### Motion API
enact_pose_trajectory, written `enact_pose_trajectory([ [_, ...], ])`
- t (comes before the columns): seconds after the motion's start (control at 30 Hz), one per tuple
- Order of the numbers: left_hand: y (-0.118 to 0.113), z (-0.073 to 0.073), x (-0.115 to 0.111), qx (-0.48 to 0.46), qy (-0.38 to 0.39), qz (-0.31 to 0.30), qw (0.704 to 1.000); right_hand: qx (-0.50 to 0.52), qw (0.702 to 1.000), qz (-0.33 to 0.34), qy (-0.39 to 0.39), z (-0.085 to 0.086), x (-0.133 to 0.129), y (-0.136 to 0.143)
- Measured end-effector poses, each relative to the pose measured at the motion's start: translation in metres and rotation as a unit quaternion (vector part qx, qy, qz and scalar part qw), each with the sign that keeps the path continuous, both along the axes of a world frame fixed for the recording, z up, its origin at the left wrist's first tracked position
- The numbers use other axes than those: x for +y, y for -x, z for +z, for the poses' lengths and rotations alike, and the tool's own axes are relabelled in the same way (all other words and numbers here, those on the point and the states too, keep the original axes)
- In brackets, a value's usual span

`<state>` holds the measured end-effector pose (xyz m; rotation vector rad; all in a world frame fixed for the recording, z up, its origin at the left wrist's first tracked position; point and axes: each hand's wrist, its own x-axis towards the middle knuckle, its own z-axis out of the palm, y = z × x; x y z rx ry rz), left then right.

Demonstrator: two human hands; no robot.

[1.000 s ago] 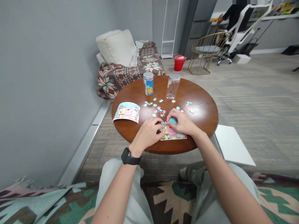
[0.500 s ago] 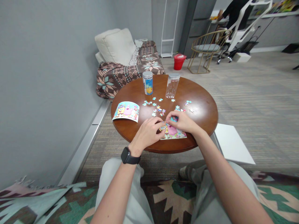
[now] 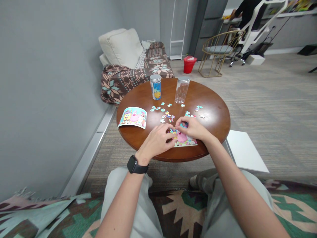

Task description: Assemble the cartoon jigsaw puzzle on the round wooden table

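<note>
A partly assembled jigsaw puzzle (image 3: 182, 138) with a pink cartoon figure lies near the front edge of the round wooden table (image 3: 210, 99). My left hand (image 3: 159, 138), a black watch on its wrist, rests with bent fingers on the puzzle's left side, holding it. From the right, my right hand (image 3: 192, 128) reaches over the upper part, thumb and forefinger pinched at a small puzzle piece that the fingers mostly hide. Both hands' fingertips meet at the puzzle's upper left. Loose pieces (image 3: 169, 116) lie scattered beyond the hands.
A curled picture card (image 3: 133, 117) with matching cartoon figures lies at left. Behind the pieces stand a blue-labelled jar (image 3: 156, 87) and a clear jar (image 3: 182, 91), both with silver lids. A white board (image 3: 245, 152) is low at right. A person (image 3: 251, 15) sits in the background.
My fingertips have shifted slightly at the puzzle's upper left, and more of its yellow and blue part shows between them. The whole view has moved a little; the jars and card stay put.
</note>
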<state>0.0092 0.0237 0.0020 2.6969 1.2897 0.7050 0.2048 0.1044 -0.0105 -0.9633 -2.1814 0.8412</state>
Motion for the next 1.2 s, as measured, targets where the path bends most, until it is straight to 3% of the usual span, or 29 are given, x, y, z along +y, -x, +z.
enact_pose_trajectory([
  [0.63,-0.0007,0.0028,-0.0016,-0.013,0.013,-0.005,1.0,0.038,0.999,-0.016,0.017,0.0001,-0.0016,0.0002],
  [0.9,-0.0036,0.0067,-0.002,0.053,0.024,0.01,0.998,0.033,0.999,-0.012,0.021,-0.0011,0.0004,-0.0004],
  [1.2,-0.0058,0.0075,-0.0035,0.069,0.024,0.013,0.997,0.035,0.999,-0.037,0.018,0.0021,0.0004,0.0004],
])
